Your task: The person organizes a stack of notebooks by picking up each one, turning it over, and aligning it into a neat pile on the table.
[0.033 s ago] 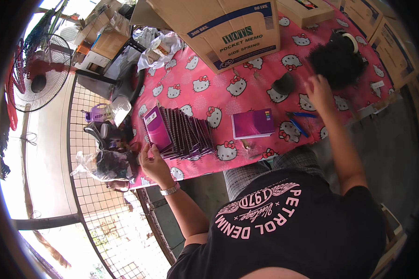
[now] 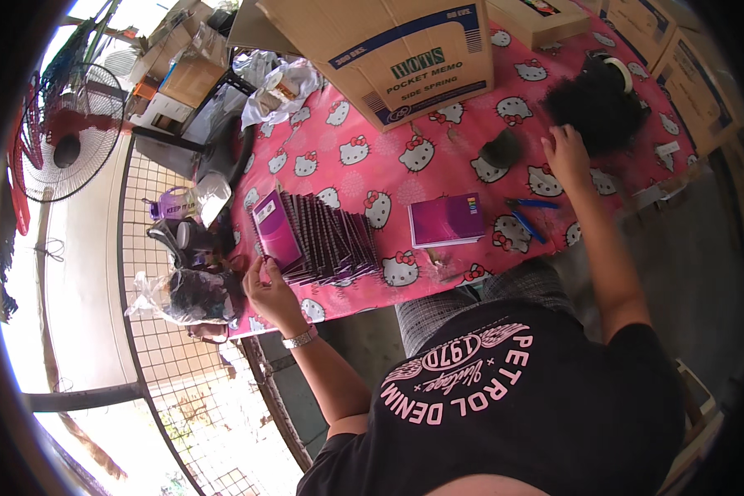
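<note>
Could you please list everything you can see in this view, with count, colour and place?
notebooks: a fanned row, purple, table's left part
single notebook: one, purple, table's middle
pens: two, blue, right of the single notebook
black pile: one, black, table's right part
cardboard box: one, brown, table's far side
tablecloth: one, pink with cartoon cats
fan: one, red, far left
plastic bag: one, clear, on the wire rack at left
left hand: at the notebooks' near end
right hand: by the black pile
</note>
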Motion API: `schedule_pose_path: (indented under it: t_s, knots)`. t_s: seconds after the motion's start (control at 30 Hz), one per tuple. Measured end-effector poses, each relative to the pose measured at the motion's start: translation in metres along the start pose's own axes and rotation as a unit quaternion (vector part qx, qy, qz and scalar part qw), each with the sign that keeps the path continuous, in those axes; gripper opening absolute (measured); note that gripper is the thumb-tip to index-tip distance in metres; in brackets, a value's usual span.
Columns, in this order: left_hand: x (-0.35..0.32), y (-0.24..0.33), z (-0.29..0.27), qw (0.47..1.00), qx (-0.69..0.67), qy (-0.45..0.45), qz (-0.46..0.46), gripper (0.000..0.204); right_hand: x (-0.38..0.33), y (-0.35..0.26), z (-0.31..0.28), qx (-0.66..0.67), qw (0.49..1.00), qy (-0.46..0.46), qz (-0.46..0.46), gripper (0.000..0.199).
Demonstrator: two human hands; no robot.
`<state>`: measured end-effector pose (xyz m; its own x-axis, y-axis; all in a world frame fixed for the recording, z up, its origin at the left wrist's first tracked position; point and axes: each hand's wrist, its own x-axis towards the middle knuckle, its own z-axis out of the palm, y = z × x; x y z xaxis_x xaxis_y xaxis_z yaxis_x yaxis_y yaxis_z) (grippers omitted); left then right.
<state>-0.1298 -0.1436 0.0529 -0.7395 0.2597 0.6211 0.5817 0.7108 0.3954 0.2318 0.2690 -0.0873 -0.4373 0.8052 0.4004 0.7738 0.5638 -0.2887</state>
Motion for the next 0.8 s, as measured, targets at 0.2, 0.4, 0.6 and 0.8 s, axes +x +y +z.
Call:
schedule_pose_path:
  t_s: [0.2,0.4,0.6,0.8]
  knots:
    - [-0.011,0.049,-0.005,0.992,-0.056,0.039,0.103,0.015,0.019,-0.056,-0.005,-0.031,0.999,-0.007,-0.029,0.029]
    - [0.012,0.049,-0.001,0.975,-0.14,0.075,0.152,0.011,0.021,-0.045,-0.004,0.086,0.994,0.073,-0.006,0.028]
    - [0.086,-0.069,0.019,0.812,-0.407,-0.264,-0.324,0.063,0.001,-0.222,-0.028,0.599,0.746,-0.284,-0.068,0.047]
    - [0.087,0.003,0.027,0.667,-0.45,-0.476,-0.354,0.072,0.002,-0.379,-0.015,0.622,0.555,-0.538,0.125,0.078]
